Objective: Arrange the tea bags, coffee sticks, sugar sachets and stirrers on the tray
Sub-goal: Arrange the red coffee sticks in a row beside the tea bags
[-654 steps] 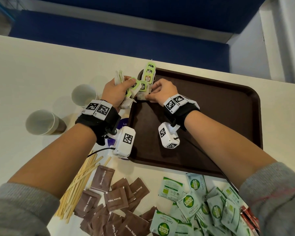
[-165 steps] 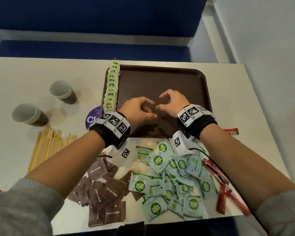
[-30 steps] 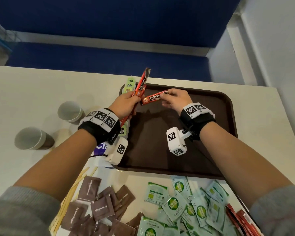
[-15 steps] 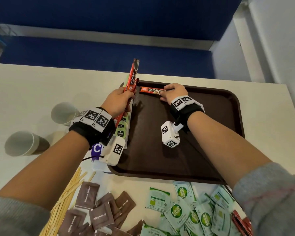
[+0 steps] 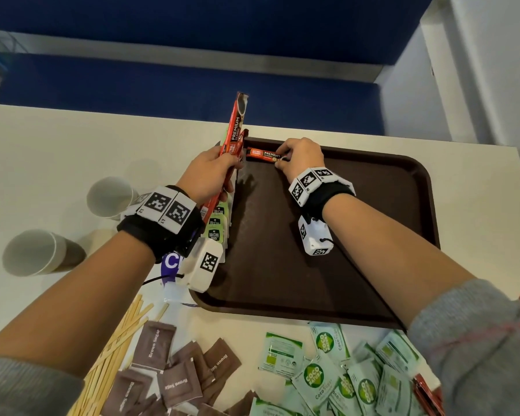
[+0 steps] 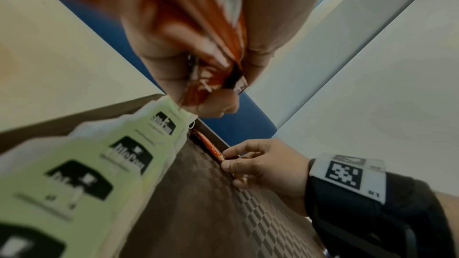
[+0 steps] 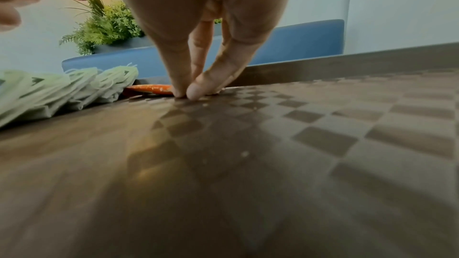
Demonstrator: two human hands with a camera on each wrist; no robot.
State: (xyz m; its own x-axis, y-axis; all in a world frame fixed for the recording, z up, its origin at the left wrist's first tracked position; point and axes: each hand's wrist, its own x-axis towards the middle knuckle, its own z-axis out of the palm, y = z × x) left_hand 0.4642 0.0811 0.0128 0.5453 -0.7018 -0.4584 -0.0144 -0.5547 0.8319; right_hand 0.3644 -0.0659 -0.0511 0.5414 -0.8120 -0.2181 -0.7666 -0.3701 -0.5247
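Red coffee stick (image 5: 263, 155) lies flat in the tray's (image 5: 403, 223) far-left corner, pinched at its end by the right hand (image 5: 301, 157). Left hand (image 5: 206, 175) grasps the spare sticks (image 5: 234, 130) upright beside the tea bags (image 5: 215, 226); a slack grip could spill them across that row.

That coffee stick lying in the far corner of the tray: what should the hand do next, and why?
Probably let go and fetch another. The coffee stick already lies flat along the tray's far rim beside the tea bags, the right hand pinching its end. The left hand grips more sticks, ready to hand over.
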